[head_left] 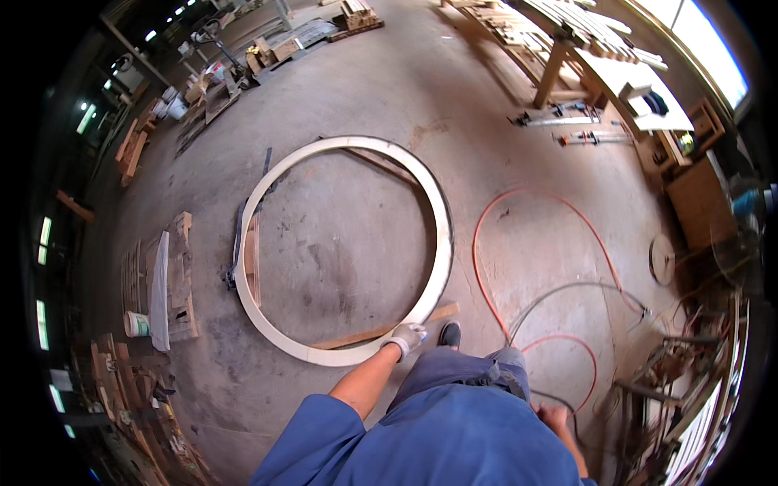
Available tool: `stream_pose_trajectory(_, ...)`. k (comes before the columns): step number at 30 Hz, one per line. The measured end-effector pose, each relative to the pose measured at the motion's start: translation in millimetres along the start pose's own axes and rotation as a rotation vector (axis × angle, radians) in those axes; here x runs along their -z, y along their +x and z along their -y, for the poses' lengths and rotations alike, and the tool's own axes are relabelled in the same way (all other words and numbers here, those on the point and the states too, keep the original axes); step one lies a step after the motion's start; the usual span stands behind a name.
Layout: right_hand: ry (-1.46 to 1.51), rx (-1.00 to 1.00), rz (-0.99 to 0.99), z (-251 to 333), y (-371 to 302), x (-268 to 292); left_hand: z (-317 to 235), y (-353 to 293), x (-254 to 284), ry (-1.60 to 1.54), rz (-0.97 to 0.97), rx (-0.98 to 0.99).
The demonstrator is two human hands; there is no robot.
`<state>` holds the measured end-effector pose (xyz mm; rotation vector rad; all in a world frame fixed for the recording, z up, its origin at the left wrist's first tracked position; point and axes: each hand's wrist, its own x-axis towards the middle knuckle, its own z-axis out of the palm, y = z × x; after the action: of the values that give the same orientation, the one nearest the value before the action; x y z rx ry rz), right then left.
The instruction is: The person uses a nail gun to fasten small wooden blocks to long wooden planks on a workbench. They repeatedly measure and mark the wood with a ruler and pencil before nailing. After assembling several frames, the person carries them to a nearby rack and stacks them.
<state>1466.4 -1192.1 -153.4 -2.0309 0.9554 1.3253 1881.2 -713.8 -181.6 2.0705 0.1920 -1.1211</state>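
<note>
A large pale wooden ring [442, 243] lies in front of me, raised on wooden strips, with a dark band along part of its outer edge. My left hand [408, 337], in a light glove, is closed at the ring's near right rim. What sits in its fingers is too small to make out, though a bluish bit shows beside them. Down at my right side, my bare right hand [555, 417] is curled closed, close to a dark hose [574, 402]. Its grip is mostly hidden. One wooden strip [356, 336] passes under the ring's near side.
An orange hose [476, 257] loops over the concrete floor to the right. Far right stands a workbench [596, 69] stacked with boards, with bar clamps [596, 138] below. At left are a pallet [185, 275], a white bucket [138, 324] and scrap wood [121, 389].
</note>
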Motion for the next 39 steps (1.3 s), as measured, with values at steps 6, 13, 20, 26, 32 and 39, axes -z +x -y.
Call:
stream_pose_trajectory(6, 0.267, -0.037, -0.120, 104.0, -4.2, 99.7, -203.6, 65.5, 40.4, -0.361, -0.113, -0.099)
stream_pose_trajectory(13, 0.313, 0.074, -0.128, 188.2, 126.4, 325.4, -127.4, 171.9, 32.2, 0.650, -0.115, 0.107)
stream_pose_trajectory(20, 0.641, 0.346, -0.227, 371.8, 316.7, 695.7, -197.1, 157.8, -1.2, 0.763, 0.161, -0.017)
stream_pose_trajectory(26, 0.634, 0.785, -0.279, 677.6, 275.5, 904.0, -304.4, 287.3, -23.2, -0.090, 0.020, 0.417)
stream_pose_trajectory(32, 0.277, 0.770, -0.191, 814.7, 345.4, 971.7, -375.1, 411.5, 72.3, -0.281, -0.037, 0.496)
stream_pose_trajectory(39, 0.684, -0.115, 0.274, 694.4, 496.7, 993.5, -568.7, 563.6, 336.6, -0.688, -0.336, 0.297)
